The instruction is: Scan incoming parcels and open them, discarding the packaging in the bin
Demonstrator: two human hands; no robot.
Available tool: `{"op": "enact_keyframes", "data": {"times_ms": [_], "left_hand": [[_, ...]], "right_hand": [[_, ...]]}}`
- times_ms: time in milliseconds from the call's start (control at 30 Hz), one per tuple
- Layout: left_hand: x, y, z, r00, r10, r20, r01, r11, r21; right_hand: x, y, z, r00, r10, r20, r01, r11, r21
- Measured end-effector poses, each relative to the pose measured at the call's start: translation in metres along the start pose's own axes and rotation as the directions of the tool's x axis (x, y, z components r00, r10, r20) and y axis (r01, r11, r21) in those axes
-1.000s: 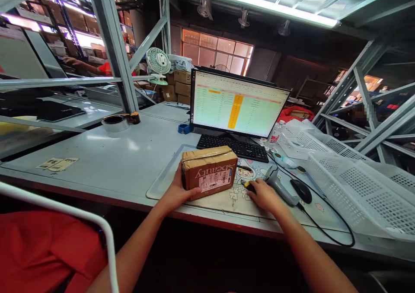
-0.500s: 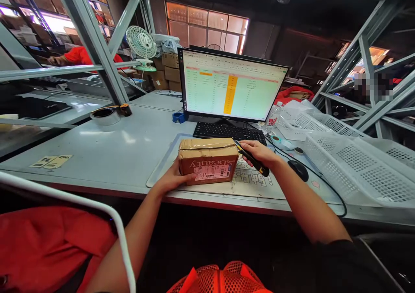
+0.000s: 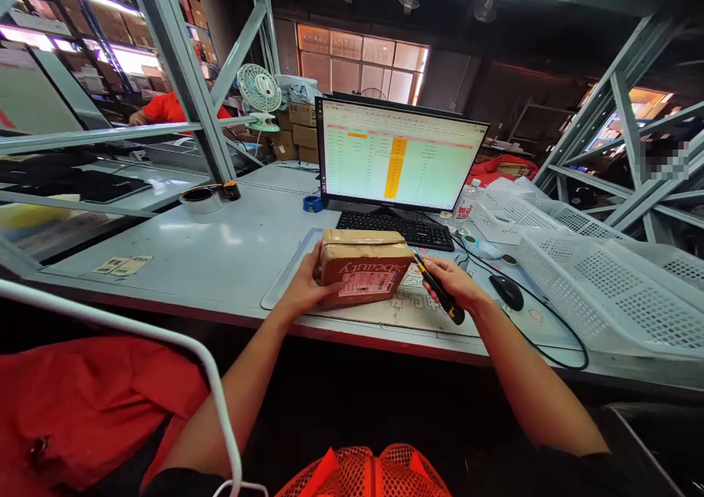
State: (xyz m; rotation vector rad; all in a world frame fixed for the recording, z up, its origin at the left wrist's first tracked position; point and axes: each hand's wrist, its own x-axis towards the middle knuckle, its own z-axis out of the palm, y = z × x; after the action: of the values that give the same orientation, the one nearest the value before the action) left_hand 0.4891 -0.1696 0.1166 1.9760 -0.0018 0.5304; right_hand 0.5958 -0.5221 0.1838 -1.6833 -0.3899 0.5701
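A brown cardboard box (image 3: pixel 366 262) rests on the desk mat near the front edge. Tape runs along its top, and a shipping label (image 3: pixel 369 282) is stuck on the side facing me. My left hand (image 3: pixel 308 284) grips the box's left end, thumb on the front face. A black and yellow utility knife (image 3: pixel 440 292) is held in my right hand (image 3: pixel 452 283), its blade end at the upper right corner of the box. Whether the blade touches the cardboard, I cannot tell.
Behind the box stand a keyboard (image 3: pixel 396 229) and a monitor (image 3: pixel 399 156). A mouse (image 3: pixel 506 292) with its cable and white perforated baskets (image 3: pixel 594 277) lie to the right. Tape rolls (image 3: pixel 201 198) sit at the left. A white curved tube (image 3: pixel 181 339) crosses the lower left.
The box has turned slightly, its right end now a little nearer me. My right hand and the knife have moved slightly down. The whole view has also shifted a little.
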Motion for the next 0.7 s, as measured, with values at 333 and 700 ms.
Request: {"op": "enact_keyframes", "data": {"times_ms": [333, 700], "left_hand": [[-0.016, 0.152, 0.007, 0.983, 0.116, 0.139, -0.173, 0.368, 0.914], [-0.028, 0.142, 0.019, 0.976, 0.161, 0.145, -0.194, 0.348, 0.917]], "right_hand": [[-0.045, -0.063, 0.044, 0.947, -0.32, -0.022, 0.198, 0.636, -0.746], [-0.047, -0.052, 0.119, 0.953, -0.304, 0.005, 0.046, 0.127, -0.991]]}}
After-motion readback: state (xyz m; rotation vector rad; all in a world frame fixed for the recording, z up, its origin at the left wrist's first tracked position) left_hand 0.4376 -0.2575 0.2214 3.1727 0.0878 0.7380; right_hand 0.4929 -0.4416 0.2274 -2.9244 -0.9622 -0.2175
